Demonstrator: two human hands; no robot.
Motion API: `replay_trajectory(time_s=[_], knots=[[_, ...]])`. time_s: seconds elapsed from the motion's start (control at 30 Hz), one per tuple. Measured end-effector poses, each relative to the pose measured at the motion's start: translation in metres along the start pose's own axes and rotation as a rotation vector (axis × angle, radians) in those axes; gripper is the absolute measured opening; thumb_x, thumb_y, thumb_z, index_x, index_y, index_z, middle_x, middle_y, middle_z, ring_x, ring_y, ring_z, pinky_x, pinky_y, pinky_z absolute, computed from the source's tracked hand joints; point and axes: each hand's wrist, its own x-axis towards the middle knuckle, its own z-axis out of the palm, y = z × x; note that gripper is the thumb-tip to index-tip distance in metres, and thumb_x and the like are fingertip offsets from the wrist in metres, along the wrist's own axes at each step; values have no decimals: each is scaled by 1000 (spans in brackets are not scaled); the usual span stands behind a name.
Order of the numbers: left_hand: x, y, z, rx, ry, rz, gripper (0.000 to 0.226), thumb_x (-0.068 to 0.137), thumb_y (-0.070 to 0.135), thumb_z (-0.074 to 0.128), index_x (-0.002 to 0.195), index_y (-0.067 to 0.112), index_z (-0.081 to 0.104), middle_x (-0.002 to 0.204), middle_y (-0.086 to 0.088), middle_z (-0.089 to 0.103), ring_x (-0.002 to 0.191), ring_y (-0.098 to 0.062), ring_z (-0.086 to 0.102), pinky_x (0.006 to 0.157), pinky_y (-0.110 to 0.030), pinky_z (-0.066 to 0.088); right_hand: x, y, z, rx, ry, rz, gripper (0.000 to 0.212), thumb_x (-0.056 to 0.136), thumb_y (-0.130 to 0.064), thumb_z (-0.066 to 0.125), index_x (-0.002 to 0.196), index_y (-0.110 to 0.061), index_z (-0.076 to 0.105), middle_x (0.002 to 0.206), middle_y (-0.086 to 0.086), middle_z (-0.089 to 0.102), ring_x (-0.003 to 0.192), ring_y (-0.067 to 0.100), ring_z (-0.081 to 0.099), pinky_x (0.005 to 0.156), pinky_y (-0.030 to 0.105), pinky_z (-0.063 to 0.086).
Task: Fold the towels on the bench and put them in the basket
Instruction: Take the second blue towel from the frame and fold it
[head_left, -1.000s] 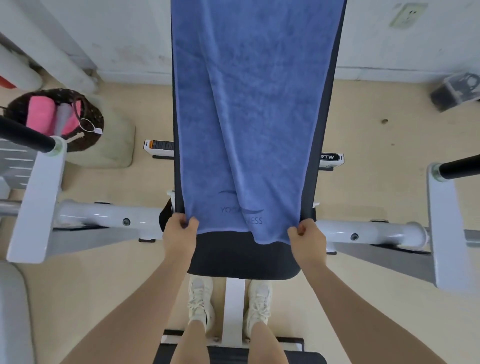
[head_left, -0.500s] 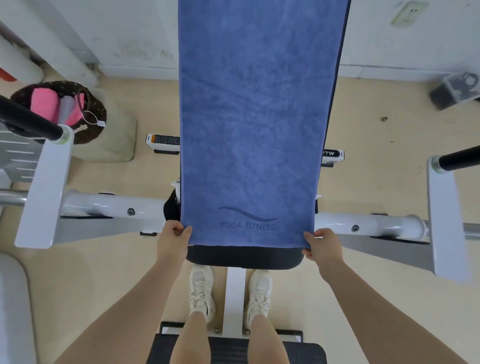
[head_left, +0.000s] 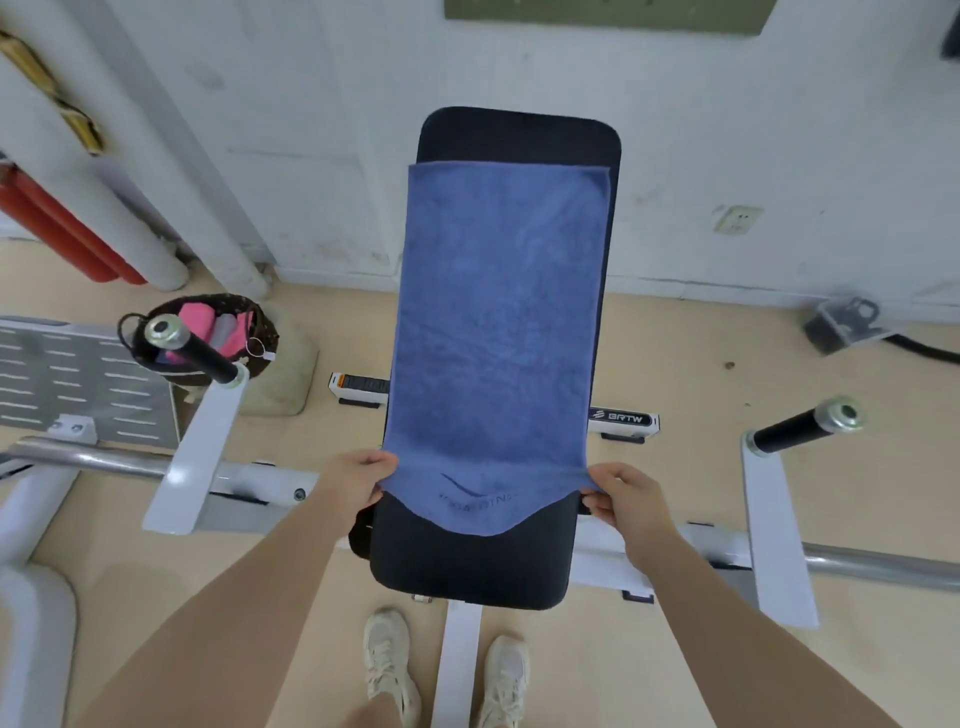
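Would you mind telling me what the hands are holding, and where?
Both hold the blue towel: left hand and right hand pinch its near corners.

Blue towel (head_left: 498, 332) (dark wave logo printed near its lower edge) on black bench (head_left: 470, 564), pink rolls seen in dark brown basket (head_left: 262, 332) left of bench, beige floor (head_left: 675, 364).

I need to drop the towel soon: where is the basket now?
In the head view, the basket sits on the floor at the left, beside the bench, partly hidden behind a black bar grip.
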Motion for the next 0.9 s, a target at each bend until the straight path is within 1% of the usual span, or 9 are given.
replay_trajectory(time_s=[0.13,0.2,0.23,0.33,0.43,0.53,0.7,0.8,0.9], knots=[[-3,44,8,-312,9,-38,24,93,-3,39,98,-1,62,112,-16,56,90,-20,59,74,-24,53,7,-35,6,10,53,-15,21,87,0,46,77,-9,61,72,11,64,59,21,56,59,22,45],[4,58,9,-239,21,13,34,92,-11,33,111,-3,60,117,-15,51,96,-21,59,72,-21,55,15,-49,10,-71,120,-83,14,80,-2,56,81,-14,64,74,7,62,67,22,54,67,29,45],[7,63,7,-163,22,55,37,91,-14,35,115,-1,59,117,-14,50,97,-21,59,78,-22,54,18,-56,13,-115,147,-121,13,79,-7,60,86,-16,64,77,5,62,72,22,55,73,33,48],[26,76,1,41,-23,202,32,88,-7,52,115,6,60,100,-6,56,92,-19,53,87,-29,45,30,-81,25,-135,204,-223,9,82,-11,58,88,-16,63,81,3,64,82,25,59,84,43,51],[43,103,-4,71,-35,272,13,87,7,60,98,11,64,84,-3,60,89,-21,55,90,-38,46,45,-109,35,-178,335,-309,10,89,-15,51,85,-14,61,68,2,58,71,27,56,75,43,52],[61,135,-1,105,-68,316,19,91,17,57,105,5,63,91,-8,61,87,-22,56,87,-41,46,57,-135,41,-221,451,-350,11,91,-17,50,84,-13,57,62,-2,47,60,21,44,55,29,38],[80,189,3,48,-75,429,14,93,19,55,102,14,64,85,4,61,74,-9,54,65,-20,41,69,-178,56,-161,510,-393,10,91,-15,48,88,-17,57,66,-7,49,71,22,45,68,29,37],[93,216,5,-22,-116,450,15,97,20,48,103,21,61,96,5,63,94,-14,58,83,-23,42,83,-208,65,-131,479,-419,15,93,-17,45,95,-15,59,76,-2,53,75,19,46,71,28,37],[113,241,17,-96,-155,460,18,99,20,42,107,19,58,93,8,62,96,-17,57,93,-33,44,107,-236,70,-102,402,-460,15,94,-17,43,86,-14,54,74,-3,48,72,16,42,68,28,35]])
